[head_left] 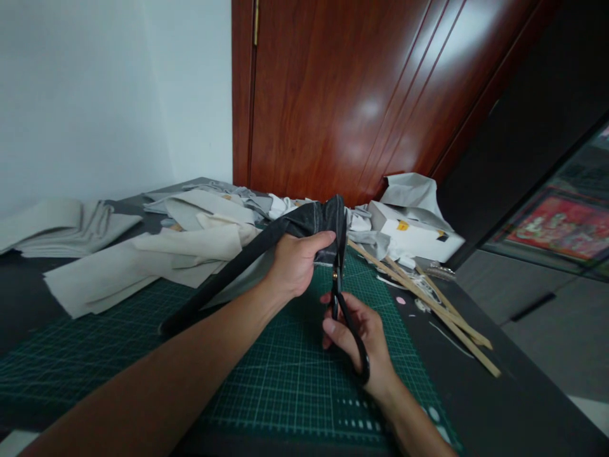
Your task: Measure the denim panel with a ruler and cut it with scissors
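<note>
My left hand (295, 261) grips a dark grey piece of cloth (311, 218), thumb on top, and holds it up above the green cutting mat (285, 374). A long end of the cloth trails down to the left, onto the mat. My right hand (364, 333) has its fingers in the handles of black scissors (336, 276). The scissors point away from me, and their blades are at the right edge of the cloth, close to my left thumb. Whether the blades have cloth between them I cannot tell.
Pale fabric pieces (190, 244) lie in piles on the left and along the back of the dark table. Back right stands a white box (409, 228) with grey cloth on it. Wooden strips (442, 311) and small scraps lie right of the mat. Behind is a reddish wooden door (333, 95).
</note>
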Motion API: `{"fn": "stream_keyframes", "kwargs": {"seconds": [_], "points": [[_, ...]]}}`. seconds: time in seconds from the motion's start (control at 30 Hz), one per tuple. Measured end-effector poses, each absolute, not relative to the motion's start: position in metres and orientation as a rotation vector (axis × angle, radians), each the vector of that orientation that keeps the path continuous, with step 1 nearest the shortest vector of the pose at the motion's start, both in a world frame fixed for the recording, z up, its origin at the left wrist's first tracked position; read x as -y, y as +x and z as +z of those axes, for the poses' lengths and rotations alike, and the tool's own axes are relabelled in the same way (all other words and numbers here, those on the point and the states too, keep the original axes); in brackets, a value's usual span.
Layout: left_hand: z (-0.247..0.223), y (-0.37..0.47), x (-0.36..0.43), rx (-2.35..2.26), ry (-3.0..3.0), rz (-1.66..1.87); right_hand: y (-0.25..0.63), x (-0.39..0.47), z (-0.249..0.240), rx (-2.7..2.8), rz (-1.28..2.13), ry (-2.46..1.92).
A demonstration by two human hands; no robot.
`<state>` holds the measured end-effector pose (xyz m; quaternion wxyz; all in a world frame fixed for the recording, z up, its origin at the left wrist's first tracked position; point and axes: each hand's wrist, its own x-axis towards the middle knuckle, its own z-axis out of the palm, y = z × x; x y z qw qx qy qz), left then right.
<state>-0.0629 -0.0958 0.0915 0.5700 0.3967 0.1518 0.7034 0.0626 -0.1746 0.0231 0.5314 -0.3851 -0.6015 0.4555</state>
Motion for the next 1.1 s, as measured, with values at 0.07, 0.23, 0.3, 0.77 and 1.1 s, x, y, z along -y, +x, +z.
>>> {"fn": "stream_keyframes", "kwargs": {"seconds": [0.07, 0.23, 0.3, 0.77, 1.1], "points": [[0.088, -0.061, 0.097, -0.35, 0.927, 1.636, 0.063, 0.178, 0.019, 1.418, 1.088, -0.91], [0.085, -0.056, 0.103, -0.375, 0.933, 1.6, 0.066, 0.186, 0.012, 1.385, 1.105, -0.908], [0.085, -0.055, 0.105, -0.381, 0.927, 1.587, 0.068, 0.188, 0.012, 1.38, 1.109, -0.907], [0.088, -0.055, 0.11, -0.422, 0.917, 1.604, 0.071, 0.191, 0.01, 1.39, 1.11, -0.9], [0.085, -0.054, 0.109, -0.407, 0.947, 1.621, 0.071, 0.19, 0.007, 1.392, 1.108, -0.875]]}}
